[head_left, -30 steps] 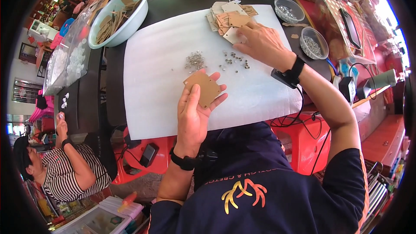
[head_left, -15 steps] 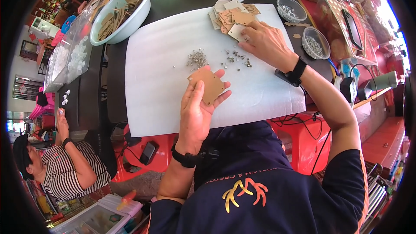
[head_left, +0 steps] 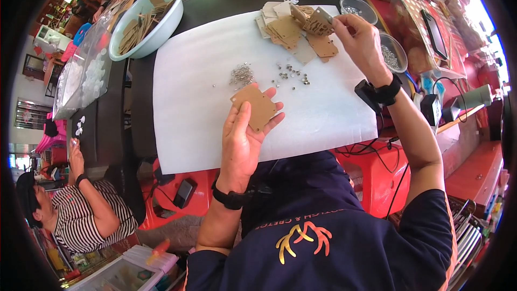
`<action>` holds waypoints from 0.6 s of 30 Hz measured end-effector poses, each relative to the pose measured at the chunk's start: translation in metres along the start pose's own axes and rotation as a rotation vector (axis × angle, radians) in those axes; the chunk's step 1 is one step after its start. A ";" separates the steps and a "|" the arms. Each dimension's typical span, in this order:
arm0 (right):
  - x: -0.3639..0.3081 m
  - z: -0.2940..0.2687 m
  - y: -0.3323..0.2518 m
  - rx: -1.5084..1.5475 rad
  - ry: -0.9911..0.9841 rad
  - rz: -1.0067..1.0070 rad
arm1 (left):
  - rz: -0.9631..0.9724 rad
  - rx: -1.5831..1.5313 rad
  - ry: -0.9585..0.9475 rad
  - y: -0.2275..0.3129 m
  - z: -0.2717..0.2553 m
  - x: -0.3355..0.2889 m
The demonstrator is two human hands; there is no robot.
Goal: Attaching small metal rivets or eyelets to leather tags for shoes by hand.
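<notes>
A tan flat board piece (head_left: 254,109) with small holes near its edges lies across the palm of my left hand (head_left: 243,139), the thumb pressed on top of it. Over at the far right of the white foam sheet (head_left: 199,75), my right hand (head_left: 360,40) pinches the edge of another board piece (head_left: 319,20) with cut-out patterns, lifting it at a tilt. Below it spreads a loose pile of similar tan and pale pieces (head_left: 283,29). Between my hands and that pile lie a heap of small silvery metal bits (head_left: 241,74) and a looser scatter of darker ones (head_left: 291,74).
Two clear round tubs (head_left: 393,54) of metal bits stand at the right. A pale green basin (head_left: 148,21) of board pieces sits at the far left, beside a clear box (head_left: 86,75) of white items. A person in a striped shirt (head_left: 102,215) works at the left.
My right hand has moved up and right from the pile and lifted a piece by its edge. Pieces in the pile have shifted. The left hand stays nearly still.
</notes>
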State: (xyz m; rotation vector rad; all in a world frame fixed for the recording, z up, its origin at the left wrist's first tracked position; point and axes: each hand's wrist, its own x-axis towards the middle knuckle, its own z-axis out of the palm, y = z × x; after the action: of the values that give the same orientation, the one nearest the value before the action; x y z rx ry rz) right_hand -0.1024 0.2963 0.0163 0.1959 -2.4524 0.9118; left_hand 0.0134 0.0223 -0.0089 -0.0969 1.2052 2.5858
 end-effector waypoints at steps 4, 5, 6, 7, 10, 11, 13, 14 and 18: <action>0.001 -0.013 0.011 0.368 -0.072 0.370 | -0.004 0.008 -0.013 0.000 0.003 0.001; 0.000 -0.016 0.010 0.520 -0.093 0.460 | 0.001 0.014 -0.015 0.000 0.003 0.002; -0.002 -0.018 0.014 0.584 -0.135 0.516 | -0.003 0.014 -0.023 0.000 0.005 0.002; -0.003 -0.020 0.015 0.581 -0.129 0.517 | -0.006 0.022 -0.017 0.000 0.006 0.002; -0.006 -0.022 0.022 0.728 -0.204 0.640 | -0.013 0.028 -0.015 -0.001 0.010 0.004; -0.008 -0.022 0.026 0.726 -0.196 0.641 | -0.014 0.027 -0.014 -0.001 0.011 0.004; -0.010 -0.022 0.033 0.822 -0.209 0.693 | -0.017 0.035 -0.022 -0.001 0.013 0.005; -0.010 -0.023 0.034 0.821 -0.205 0.694 | -0.016 0.043 -0.023 -0.001 0.014 0.005; -0.009 -0.021 0.033 0.732 -0.154 0.544 | -0.020 0.043 -0.020 -0.003 0.015 0.007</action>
State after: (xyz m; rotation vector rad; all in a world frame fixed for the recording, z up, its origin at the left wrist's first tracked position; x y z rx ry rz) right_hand -0.0958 0.3345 0.0060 -0.1748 -2.2186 2.0780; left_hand 0.0080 0.0375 -0.0025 -0.0741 1.2456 2.5360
